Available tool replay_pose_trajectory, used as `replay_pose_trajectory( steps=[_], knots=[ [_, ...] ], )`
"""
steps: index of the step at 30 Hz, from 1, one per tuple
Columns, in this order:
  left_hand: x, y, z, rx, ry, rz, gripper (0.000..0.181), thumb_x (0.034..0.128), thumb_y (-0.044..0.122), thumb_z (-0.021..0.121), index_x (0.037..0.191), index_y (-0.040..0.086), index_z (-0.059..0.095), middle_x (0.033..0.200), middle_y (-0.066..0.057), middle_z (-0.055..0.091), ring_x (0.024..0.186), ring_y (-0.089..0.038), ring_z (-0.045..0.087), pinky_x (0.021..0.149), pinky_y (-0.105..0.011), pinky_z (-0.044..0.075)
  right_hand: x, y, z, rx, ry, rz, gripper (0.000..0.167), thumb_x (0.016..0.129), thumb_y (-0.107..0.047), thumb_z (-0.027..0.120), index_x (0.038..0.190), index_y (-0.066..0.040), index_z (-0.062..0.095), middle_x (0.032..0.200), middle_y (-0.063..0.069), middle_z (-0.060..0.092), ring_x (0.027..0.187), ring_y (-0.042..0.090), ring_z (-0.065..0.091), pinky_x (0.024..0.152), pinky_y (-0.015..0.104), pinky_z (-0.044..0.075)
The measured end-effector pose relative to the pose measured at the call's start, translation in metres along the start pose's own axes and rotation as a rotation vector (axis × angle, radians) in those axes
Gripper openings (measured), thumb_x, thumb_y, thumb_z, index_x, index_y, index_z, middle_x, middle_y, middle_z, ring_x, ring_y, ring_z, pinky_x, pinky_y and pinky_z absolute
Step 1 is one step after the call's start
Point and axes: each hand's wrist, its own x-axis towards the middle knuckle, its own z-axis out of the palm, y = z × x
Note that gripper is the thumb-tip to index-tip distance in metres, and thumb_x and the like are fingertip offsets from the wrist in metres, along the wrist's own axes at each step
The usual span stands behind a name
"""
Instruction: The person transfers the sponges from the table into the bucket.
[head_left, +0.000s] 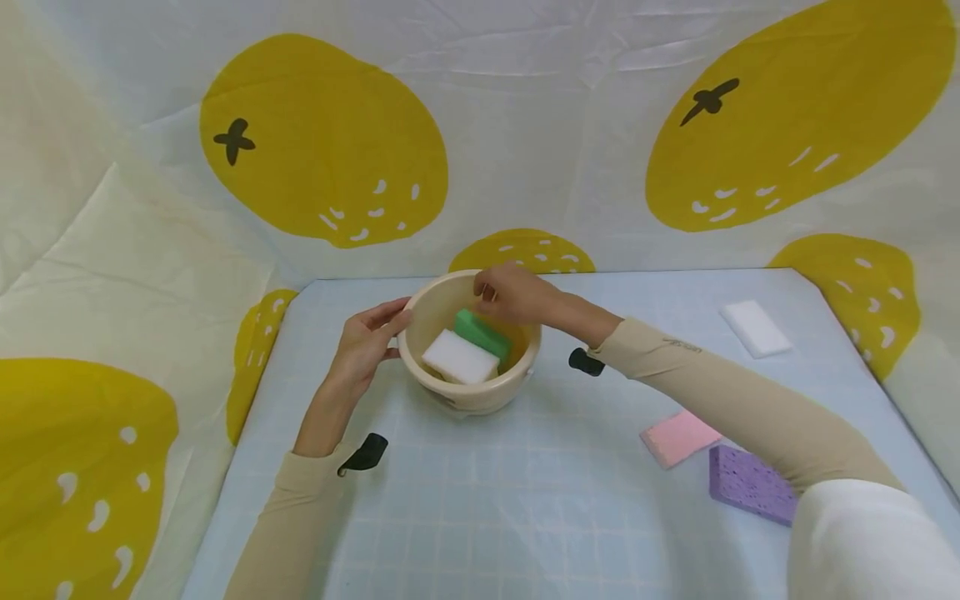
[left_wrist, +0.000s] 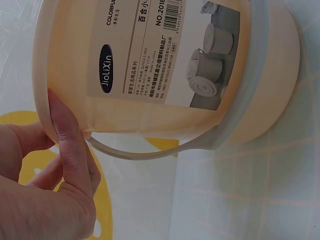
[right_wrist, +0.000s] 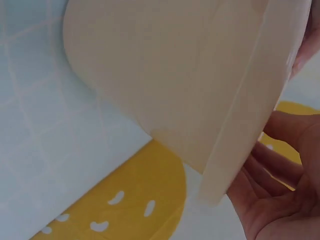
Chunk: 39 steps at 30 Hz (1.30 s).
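A cream bucket [head_left: 480, 402] [left_wrist: 70, 55] [right_wrist: 165, 75] stands at the table's back. Inside lie a white sponge [head_left: 460, 358] and a green sponge [head_left: 482, 335] behind it. My left hand [head_left: 356, 354] [left_wrist: 57, 180] grips the bucket's left rim, with fingers on both sides of the wall. Over the far right rim, my right hand [head_left: 521, 295] [right_wrist: 285, 182] hangs with loosely bent fingers above the inside; I see nothing held in it. In the left wrist view, a label [left_wrist: 165, 30] and the lowered grey handle [left_wrist: 135, 155] show.
On the table [head_left: 465, 517], right of the bucket, lie a white sponge [head_left: 755, 328], a pink sponge [head_left: 681, 437] and a purple sponge [head_left: 746, 483] partly hidden by my right sleeve. A cloth with yellow fruit prints [head_left: 525, 150] hangs behind the table.
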Motion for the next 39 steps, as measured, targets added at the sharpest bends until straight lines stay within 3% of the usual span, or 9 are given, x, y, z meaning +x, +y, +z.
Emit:
replay_pose_trajectory(
  steps=[8, 23, 30, 39],
  knots=[
    [0.000, 0.001, 0.000, 0.013, 0.007, -0.014, 0.044, 0.1007, 0.026, 0.069, 0.141, 0.009, 0.063, 0.135, -0.010, 0.062, 0.096, -0.009, 0.061, 0.067, -0.021, 0.059, -0.011, 0.004, -0.013, 0.067, 0.039, -0.052, 0.020, 0.098, -0.007, 0.068, 0.111, 0.007, 0.069, 0.105, 0.018, 0.072, 0.095, 0.030, 0.066, 0.086, 0.038, 0.058],
    [-0.002, 0.000, 0.000, 0.024, 0.007, -0.008, 0.045, 0.1008, 0.026, 0.069, 0.141, 0.009, 0.063, 0.136, -0.011, 0.062, 0.096, -0.009, 0.061, 0.068, -0.021, 0.059, -0.046, 0.021, -0.036, 0.183, 0.117, 0.008, 0.020, 0.096, -0.009, 0.072, 0.110, 0.005, 0.067, 0.103, 0.015, 0.069, 0.095, 0.028, 0.065, 0.086, 0.039, 0.059],
    [-0.002, 0.000, 0.001, 0.026, 0.007, -0.015, 0.043, 0.1009, 0.026, 0.069, 0.141, 0.011, 0.064, 0.133, -0.007, 0.063, 0.098, -0.012, 0.060, 0.067, -0.022, 0.059, -0.063, 0.037, -0.039, 0.165, 0.126, 0.059, 0.024, 0.097, -0.012, 0.072, 0.115, 0.002, 0.066, 0.107, 0.013, 0.068, 0.098, 0.027, 0.064, 0.090, 0.040, 0.058],
    [0.000, 0.001, 0.001, 0.030, 0.010, -0.014, 0.044, 0.1005, 0.027, 0.069, 0.141, 0.012, 0.064, 0.131, -0.005, 0.064, 0.097, -0.011, 0.060, 0.067, -0.021, 0.059, -0.083, 0.051, -0.040, 0.179, 0.155, 0.054, 0.024, 0.095, -0.008, 0.074, 0.115, 0.003, 0.065, 0.108, 0.014, 0.068, 0.100, 0.027, 0.064, 0.093, 0.045, 0.058]
  ],
)
